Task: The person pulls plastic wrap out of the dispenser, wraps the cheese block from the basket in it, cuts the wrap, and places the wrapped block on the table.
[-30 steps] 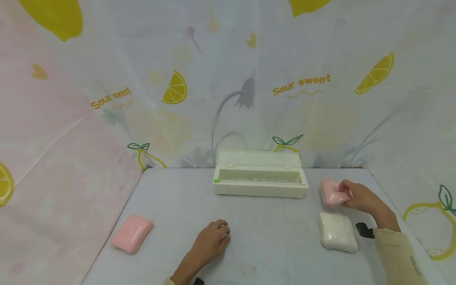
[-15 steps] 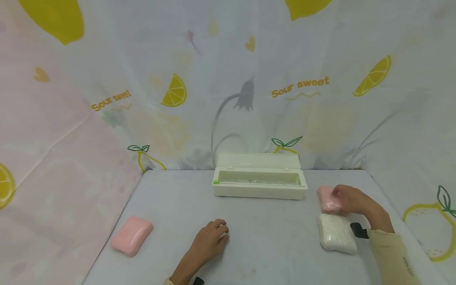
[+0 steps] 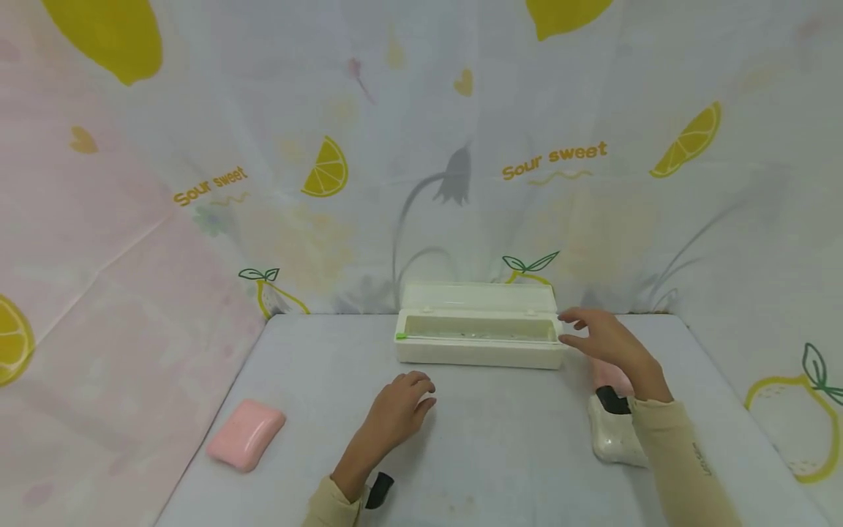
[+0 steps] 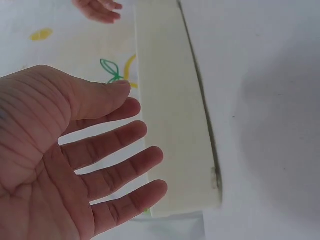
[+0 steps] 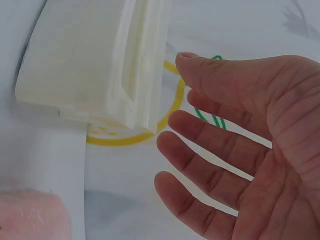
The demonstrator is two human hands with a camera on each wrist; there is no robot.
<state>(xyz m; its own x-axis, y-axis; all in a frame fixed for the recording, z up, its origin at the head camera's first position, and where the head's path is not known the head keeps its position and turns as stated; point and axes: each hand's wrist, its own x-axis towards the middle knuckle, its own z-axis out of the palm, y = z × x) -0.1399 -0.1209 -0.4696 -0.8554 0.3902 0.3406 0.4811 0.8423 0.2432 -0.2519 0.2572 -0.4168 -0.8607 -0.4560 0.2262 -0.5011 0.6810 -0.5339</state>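
A long white box (image 3: 481,356) stands at the back of the table, its lid (image 3: 477,297) raised and leaning back. My right hand (image 3: 609,340) hovers by the box's right end, fingers spread and holding nothing, also clear in the right wrist view. My left hand (image 3: 395,410) is in front of the box, fingers relaxed and holding nothing. Beneath my right forearm, a pink pillow-shaped block (image 3: 609,377) is partly hidden. Nearer me lies a speckled white pillow-shaped block (image 3: 612,439), partly covered by the sleeve and wrist strap.
Another glossy pink pillow-shaped block (image 3: 246,435) lies near the table's left edge. A cloth printed with lemons (image 3: 326,167) hangs behind the table and at both sides. A bright green spot (image 3: 401,336) marks the box's left front rim.
My right hand set the pink block down behind the white one, let go and moved left to the box. My left hand has shifted slightly forward.
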